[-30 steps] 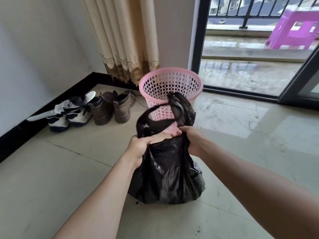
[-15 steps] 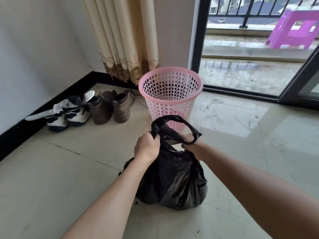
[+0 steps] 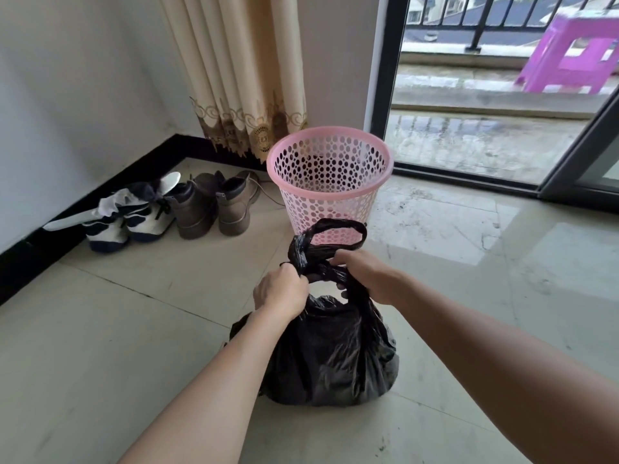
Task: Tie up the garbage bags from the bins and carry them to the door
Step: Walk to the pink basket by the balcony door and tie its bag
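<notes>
A full black garbage bag (image 3: pixel 330 356) sits on the tiled floor in front of me. Its two handle strips are crossed and twisted above the bag, with one loop (image 3: pixel 330 234) standing up. My left hand (image 3: pixel 279 291) grips the strip on the left side of the twist. On the right, my right hand (image 3: pixel 365 276) grips the other strip. Just behind the bag stands a pink perforated plastic bin (image 3: pixel 330 162) with no liner in it.
Two pairs of shoes (image 3: pixel 174 209) line the black baseboard at the left. A beige curtain (image 3: pixel 241 72) hangs behind the bin. A sliding glass door (image 3: pixel 502 95) opens on a wet balcony with a purple stool (image 3: pixel 569 55).
The handle strips, held wide and high a second ago, have been crossed and drawn down into a twist. Both hands moved closer together above the bag.
</notes>
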